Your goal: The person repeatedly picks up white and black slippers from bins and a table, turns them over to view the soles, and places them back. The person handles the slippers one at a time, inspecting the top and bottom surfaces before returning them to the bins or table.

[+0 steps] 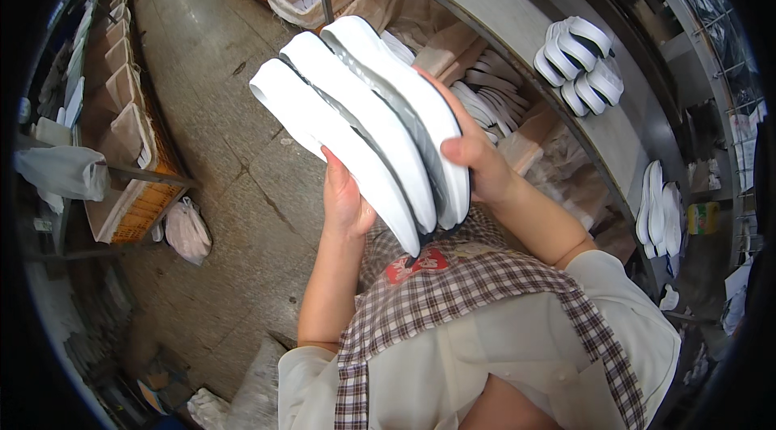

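"White shoe soles, three of them: where do you have them?"

"You have them just above the middle of the frame, lined up side by side and slanting from upper left to lower right. Grey and dark parts show between them, and their lower ends come near your checked apron."

"How does your left hand hold on?"

"It grasps the row from the left, its thumb against the edge of the leftmost sole. The other fingers are mostly hidden, so I cannot tell how they are placed."

"And your right hand?"

"Its fingers grasp the rightmost sole from the right, thumb over the near end, the others reaching along the far side. Both your hands bear on the row."

"What lies around you?"

"In the upper right a grey bench carries a cluster of white-and-dark soles; upright pale soles stand farther down, at the right. Past your right hand, more soles lie heaped below the bench's edge. At the left, an orange basket with a pale liner stands beside a pinkish plastic bag, over a worn grey-brown floor."
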The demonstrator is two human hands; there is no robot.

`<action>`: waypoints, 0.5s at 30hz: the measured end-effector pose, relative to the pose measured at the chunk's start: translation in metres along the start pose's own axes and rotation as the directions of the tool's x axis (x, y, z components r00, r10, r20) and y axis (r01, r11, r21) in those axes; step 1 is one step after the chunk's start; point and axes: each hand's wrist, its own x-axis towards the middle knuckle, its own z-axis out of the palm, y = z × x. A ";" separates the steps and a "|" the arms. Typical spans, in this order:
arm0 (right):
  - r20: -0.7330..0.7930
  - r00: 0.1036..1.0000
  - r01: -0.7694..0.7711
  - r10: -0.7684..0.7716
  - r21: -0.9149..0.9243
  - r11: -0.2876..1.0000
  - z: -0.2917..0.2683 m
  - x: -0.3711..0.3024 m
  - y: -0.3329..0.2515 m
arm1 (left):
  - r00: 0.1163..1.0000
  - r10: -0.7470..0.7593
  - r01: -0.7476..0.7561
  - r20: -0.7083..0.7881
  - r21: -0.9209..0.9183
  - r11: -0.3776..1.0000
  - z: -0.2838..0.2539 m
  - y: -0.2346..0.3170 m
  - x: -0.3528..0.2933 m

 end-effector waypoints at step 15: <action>0.115 0.991 0.074 -0.064 -0.079 0.994 -0.012 -0.008 0.017 | 0.987 0.129 -0.144 0.095 0.167 0.975 -0.018 0.008 0.004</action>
